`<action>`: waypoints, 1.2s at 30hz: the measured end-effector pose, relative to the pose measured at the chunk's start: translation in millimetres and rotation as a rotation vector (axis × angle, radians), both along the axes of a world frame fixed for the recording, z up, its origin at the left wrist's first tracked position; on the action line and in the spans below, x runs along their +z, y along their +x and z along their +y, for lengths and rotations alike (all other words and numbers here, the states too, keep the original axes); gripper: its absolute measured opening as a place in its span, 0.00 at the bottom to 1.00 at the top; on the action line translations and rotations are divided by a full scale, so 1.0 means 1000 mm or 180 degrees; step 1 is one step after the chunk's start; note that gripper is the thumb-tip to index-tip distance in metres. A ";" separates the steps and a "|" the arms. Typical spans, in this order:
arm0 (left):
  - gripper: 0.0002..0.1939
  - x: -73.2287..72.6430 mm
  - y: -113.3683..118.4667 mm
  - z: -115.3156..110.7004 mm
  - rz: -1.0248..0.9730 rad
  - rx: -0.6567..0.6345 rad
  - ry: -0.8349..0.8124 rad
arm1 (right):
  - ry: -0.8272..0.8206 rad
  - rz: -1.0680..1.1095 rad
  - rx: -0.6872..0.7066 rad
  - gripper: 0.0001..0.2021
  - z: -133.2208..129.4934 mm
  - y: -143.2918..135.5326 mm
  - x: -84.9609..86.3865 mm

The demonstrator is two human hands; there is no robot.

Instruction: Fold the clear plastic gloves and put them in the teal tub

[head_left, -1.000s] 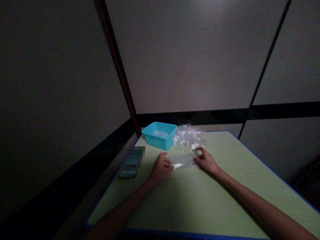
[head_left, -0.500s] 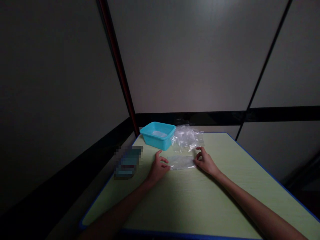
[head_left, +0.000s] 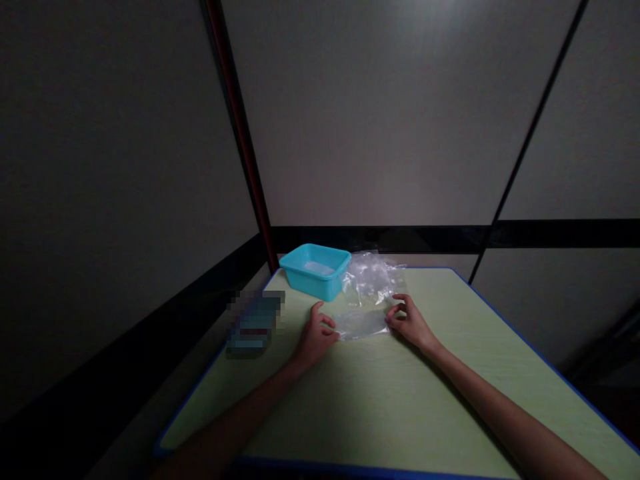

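Note:
A flat clear plastic bag (head_left: pixel 362 324) lies crosswise on the table between my two hands. My left hand (head_left: pixel 319 335) pinches its left end between thumb and finger, the index finger raised. At the right end, my right hand (head_left: pixel 406 323) has thumb and fingertips closed on the bag's edge. Just behind it is a loose pile of crinkled clear bags (head_left: pixel 370 275). A turquoise plastic basket (head_left: pixel 314 284) stands to the left of the pile, with something pale and flat inside.
The light green table (head_left: pixel 380 413) has a blue edge. A pixelated, unrecognisable object (head_left: pixel 256 325) lies at the table's left edge. Grey wall panels with dark strips stand behind and to the left.
The right end of the flat bag has shifted slightly left and up with my right hand. My left hand has barely moved.

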State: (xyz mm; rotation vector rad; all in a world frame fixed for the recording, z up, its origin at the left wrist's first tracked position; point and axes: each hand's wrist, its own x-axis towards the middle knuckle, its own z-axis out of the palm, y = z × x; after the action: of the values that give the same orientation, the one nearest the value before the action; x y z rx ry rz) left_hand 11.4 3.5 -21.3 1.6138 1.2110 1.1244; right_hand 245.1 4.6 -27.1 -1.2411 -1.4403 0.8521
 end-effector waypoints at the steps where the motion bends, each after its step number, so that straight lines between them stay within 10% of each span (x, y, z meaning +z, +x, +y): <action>1: 0.35 0.000 0.000 0.000 -0.0001 0.0003 0.0000 | -0.0016 -0.0002 0.0030 0.24 0.000 0.001 0.000; 22: 0.32 0.002 0.000 -0.001 -0.0071 0.0006 -0.0012 | 0.0542 -0.1708 0.0271 0.19 -0.025 -0.006 0.025; 28: 0.32 0.003 0.000 -0.002 -0.0109 0.0003 -0.0015 | 0.0551 -0.3246 0.0620 0.34 -0.034 -0.023 0.017; 36: 0.32 0.008 0.001 -0.004 -0.0283 0.0056 -0.0130 | 0.0404 -0.3485 0.0636 0.37 -0.031 -0.021 0.012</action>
State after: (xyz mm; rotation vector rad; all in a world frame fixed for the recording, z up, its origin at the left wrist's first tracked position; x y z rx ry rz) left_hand 12.8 -0.9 -13.0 1.5094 1.1851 1.1628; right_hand 224.3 -26.9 -15.0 -1.5590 -2.4545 0.1290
